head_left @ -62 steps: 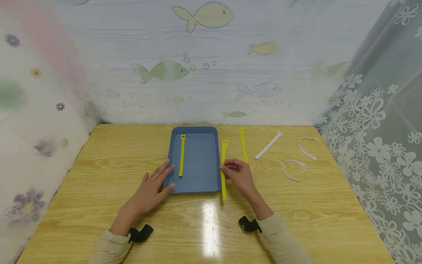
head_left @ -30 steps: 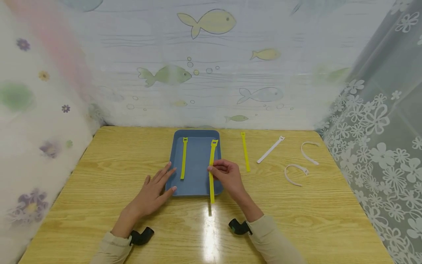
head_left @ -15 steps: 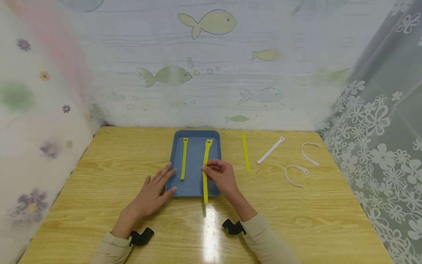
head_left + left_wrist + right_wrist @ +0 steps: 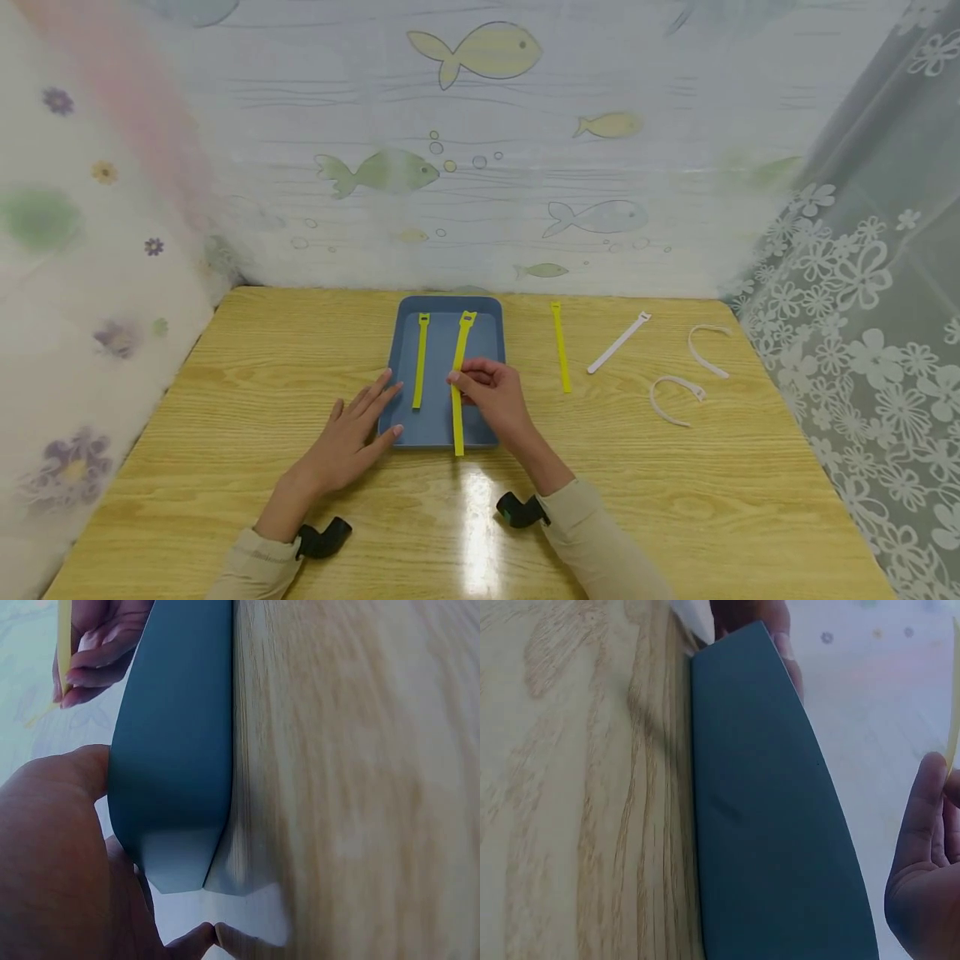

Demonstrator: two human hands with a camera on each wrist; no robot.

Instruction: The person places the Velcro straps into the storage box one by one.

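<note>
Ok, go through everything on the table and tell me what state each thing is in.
Blue tray: flat on table, steadied by left hand.
Held yellow strap: pinched by right hand, over the tray.
Second yellow strap: lying in tray.
Third yellow strap: on table, straight.
Straight white strap: on table.
Two white straps: curled.

Bare table left; cable ties clutter right
</note>
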